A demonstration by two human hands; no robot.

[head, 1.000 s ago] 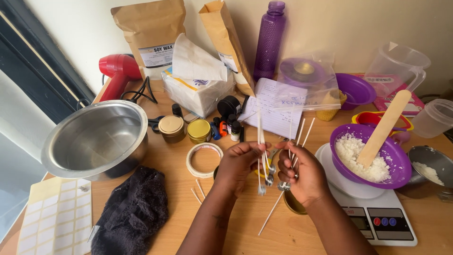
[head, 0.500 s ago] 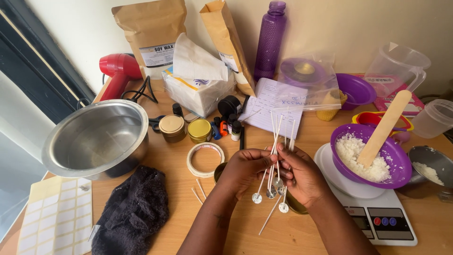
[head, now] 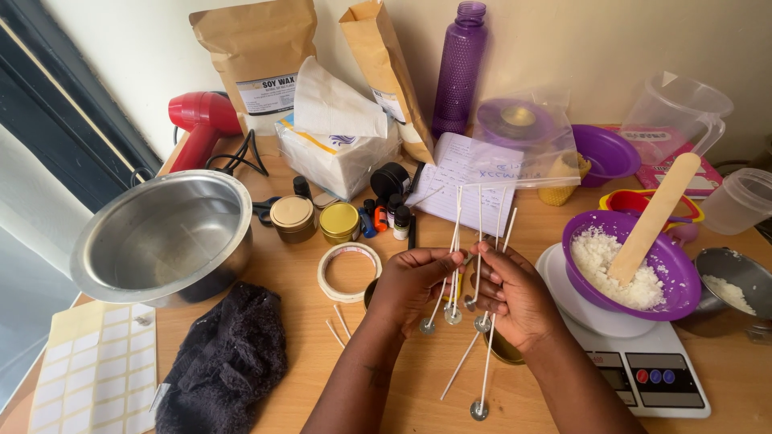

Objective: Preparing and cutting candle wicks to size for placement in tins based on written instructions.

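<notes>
Both my hands are raised over the middle of the wooden table (head: 418, 386). My left hand (head: 410, 285) pinches several white candle wicks (head: 455, 241) with round metal bases that hang below the fingers. My right hand (head: 515, 297) grips more of these wicks, their tops pointing up toward the notebook. One wick (head: 487, 362) slides down from my right hand, its metal base near the table's front. Loose wicks (head: 338, 325) lie on the table to the left of my left wrist. Partly hidden beneath my hands are gold tins (head: 503, 347).
A steel bowl (head: 161, 237), a dark cloth (head: 225, 362) and a label sheet (head: 96, 370) lie left. A tape roll (head: 347, 271) and gold tins (head: 339, 223) sit ahead. Right stands a scale (head: 643, 370) bearing a purple bowl (head: 631, 265) of wax flakes with a wooden stick.
The bundle of wicks has been regrouped between my hands. One wick has dropped lower from my right hand, its base now near the table's front. My hands stayed in place.
</notes>
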